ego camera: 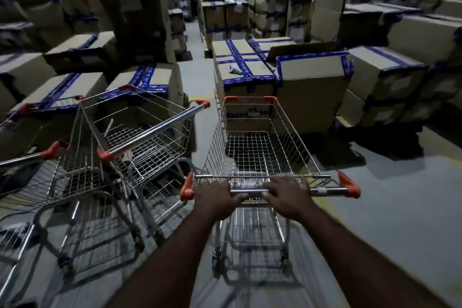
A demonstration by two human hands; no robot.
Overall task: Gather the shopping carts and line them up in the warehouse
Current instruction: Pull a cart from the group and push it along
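An empty wire shopping cart [252,137] with orange corner caps stands right in front of me on the grey floor. My left hand [216,196] grips the left part of its chrome handle bar [330,191]. My right hand [285,194] grips the same bar a little to the right of the left hand. To the left, a second cart [147,130] stands turned at an angle, its handle pointing toward my cart. A third cart [57,170] stands beside it, further left.
Stacked cardboard boxes [310,90] with blue tape stand just beyond the cart's front and fill both sides. A narrow aisle [193,40] runs away between the stacks. Open grey floor [390,207] with a yellow line lies to the right.
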